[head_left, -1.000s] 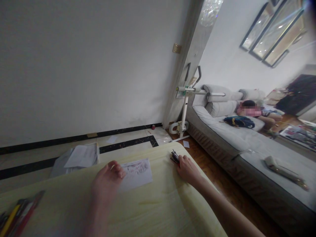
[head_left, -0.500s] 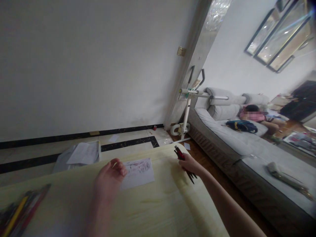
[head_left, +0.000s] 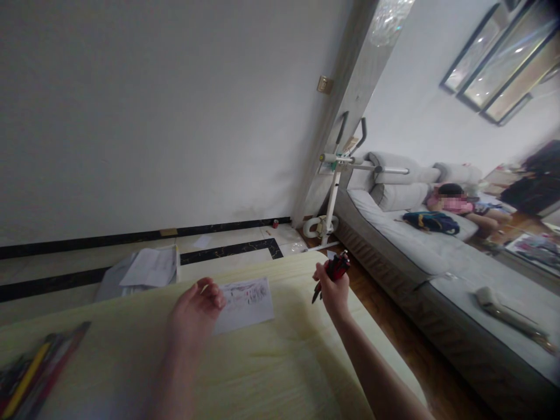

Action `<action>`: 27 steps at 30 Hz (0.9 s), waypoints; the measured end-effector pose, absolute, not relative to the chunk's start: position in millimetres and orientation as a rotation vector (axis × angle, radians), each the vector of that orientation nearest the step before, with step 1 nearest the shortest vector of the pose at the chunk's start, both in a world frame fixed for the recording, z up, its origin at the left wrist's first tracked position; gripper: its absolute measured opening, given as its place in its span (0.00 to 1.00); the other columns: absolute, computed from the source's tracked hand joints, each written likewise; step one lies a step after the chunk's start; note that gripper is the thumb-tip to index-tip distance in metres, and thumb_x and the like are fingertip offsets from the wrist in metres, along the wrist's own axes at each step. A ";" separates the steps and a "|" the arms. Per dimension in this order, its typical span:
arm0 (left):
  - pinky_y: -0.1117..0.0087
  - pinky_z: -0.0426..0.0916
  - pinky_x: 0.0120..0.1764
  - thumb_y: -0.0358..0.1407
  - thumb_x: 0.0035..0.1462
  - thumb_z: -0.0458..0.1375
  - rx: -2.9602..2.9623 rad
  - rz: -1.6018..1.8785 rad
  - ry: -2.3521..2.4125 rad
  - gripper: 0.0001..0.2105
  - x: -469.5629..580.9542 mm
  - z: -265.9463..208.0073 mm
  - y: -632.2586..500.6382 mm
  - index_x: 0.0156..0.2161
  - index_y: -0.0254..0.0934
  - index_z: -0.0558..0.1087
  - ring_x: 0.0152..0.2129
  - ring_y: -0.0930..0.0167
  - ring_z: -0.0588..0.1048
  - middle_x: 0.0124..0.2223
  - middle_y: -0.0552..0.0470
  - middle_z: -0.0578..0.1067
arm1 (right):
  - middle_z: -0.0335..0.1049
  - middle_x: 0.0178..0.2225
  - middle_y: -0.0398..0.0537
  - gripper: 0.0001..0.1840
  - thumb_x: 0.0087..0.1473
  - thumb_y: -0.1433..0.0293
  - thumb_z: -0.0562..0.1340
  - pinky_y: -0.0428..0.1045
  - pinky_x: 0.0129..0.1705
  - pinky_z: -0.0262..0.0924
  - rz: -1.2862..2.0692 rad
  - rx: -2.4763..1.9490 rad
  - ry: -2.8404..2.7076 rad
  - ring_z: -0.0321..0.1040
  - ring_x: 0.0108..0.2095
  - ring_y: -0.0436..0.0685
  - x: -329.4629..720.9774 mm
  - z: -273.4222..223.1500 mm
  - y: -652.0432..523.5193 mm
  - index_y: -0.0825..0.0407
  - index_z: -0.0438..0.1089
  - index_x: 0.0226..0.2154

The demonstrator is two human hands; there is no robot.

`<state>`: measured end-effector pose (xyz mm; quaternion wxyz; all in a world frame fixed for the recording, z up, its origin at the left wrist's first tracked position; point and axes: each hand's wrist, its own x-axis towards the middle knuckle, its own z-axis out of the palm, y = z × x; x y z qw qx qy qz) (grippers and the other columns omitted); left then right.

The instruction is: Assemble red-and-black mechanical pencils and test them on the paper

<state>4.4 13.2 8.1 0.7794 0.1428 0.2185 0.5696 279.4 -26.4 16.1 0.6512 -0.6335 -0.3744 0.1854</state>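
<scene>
My right hand [head_left: 336, 290] is closed around a bundle of red and dark pens [head_left: 338, 267], held above the table's far right corner. Several pen ends poke out over the fist, and dark tips show below it at the left. My left hand [head_left: 199, 306] has its fingers curled in, over the left side of a white sheet of paper [head_left: 247, 318] with dark and reddish marks. Whether anything is inside those curled fingers is hidden. Pens and pencils [head_left: 30, 373], one of them yellow, lie blurred at the lower left.
A pale yellow cloth covers the table [head_left: 271, 373]. Beyond its far edge, papers [head_left: 149, 267] lie on a container on the floor. White exercise equipment [head_left: 333, 201] stands by the wall corner. On the right, a person sits on a grey sofa [head_left: 402, 251] beside a dark backpack [head_left: 431, 221].
My right hand has turned at the wrist, so the pen bundle now points up and right instead of up and left. My left hand and the paper stay put.
</scene>
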 end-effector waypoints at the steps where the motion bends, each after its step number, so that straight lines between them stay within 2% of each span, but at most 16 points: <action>1: 0.70 0.61 0.24 0.34 0.46 0.54 0.311 1.229 0.473 0.08 4.5 8.3 13.1 0.30 0.32 0.72 0.21 0.72 0.65 0.24 0.50 0.67 | 0.61 0.19 0.40 0.15 0.45 0.60 0.61 0.44 0.22 0.57 0.352 -1.433 -0.857 0.60 0.19 0.48 276.1 14.9 -28.3 0.54 0.58 0.24; 5: 0.70 0.61 0.23 0.34 0.46 0.54 0.316 1.243 0.495 0.08 5.1 8.5 12.0 0.31 0.32 0.72 0.21 0.72 0.65 0.24 0.50 0.67 | 0.61 0.21 0.42 0.15 0.44 0.60 0.61 0.45 0.26 0.58 0.193 -1.435 -0.925 0.59 0.23 0.49 268.1 6.2 -34.2 0.56 0.62 0.23; 9: 0.70 0.61 0.24 0.35 0.47 0.54 0.315 1.251 0.514 0.08 5.5 8.6 10.6 0.31 0.33 0.72 0.21 0.72 0.65 0.24 0.51 0.67 | 0.59 0.20 0.41 0.15 0.43 0.60 0.62 0.44 0.23 0.56 0.229 -1.461 -0.910 0.56 0.21 0.48 268.9 -3.2 -35.6 0.55 0.62 0.23; 15: 0.71 0.61 0.23 0.34 0.46 0.55 0.341 1.250 0.508 0.06 7.0 10.2 6.8 0.30 0.33 0.71 0.20 0.73 0.64 0.23 0.52 0.65 | 0.61 0.19 0.42 0.15 0.45 0.60 0.61 0.45 0.23 0.55 0.309 -1.557 -0.962 0.59 0.21 0.50 270.1 -16.8 -41.8 0.54 0.60 0.21; 18: 0.72 0.60 0.22 0.34 0.46 0.56 0.346 1.244 0.502 0.06 7.5 11.0 4.2 0.30 0.34 0.71 0.19 0.75 0.63 0.22 0.53 0.65 | 0.61 0.18 0.42 0.15 0.46 0.61 0.60 0.45 0.24 0.56 0.342 -1.551 -1.040 0.60 0.21 0.50 268.3 -13.1 -44.1 0.54 0.59 0.20; 24: 0.74 0.59 0.20 0.35 0.46 0.57 0.359 1.251 0.510 0.06 8.7 12.2 5.0 0.29 0.34 0.71 0.17 0.76 0.62 0.22 0.54 0.65 | 0.64 0.19 0.42 0.14 0.45 0.61 0.62 0.46 0.23 0.61 0.526 -1.394 -0.933 0.65 0.20 0.52 265.4 7.4 -42.7 0.54 0.60 0.26; 27: 0.74 0.59 0.20 0.35 0.45 0.58 0.357 1.249 0.506 0.06 9.3 11.2 7.5 0.30 0.34 0.71 0.17 0.76 0.62 0.22 0.54 0.65 | 0.62 0.16 0.40 0.14 0.44 0.61 0.62 0.44 0.20 0.58 0.490 -1.406 -0.901 0.62 0.17 0.49 266.2 8.5 -43.0 0.54 0.60 0.24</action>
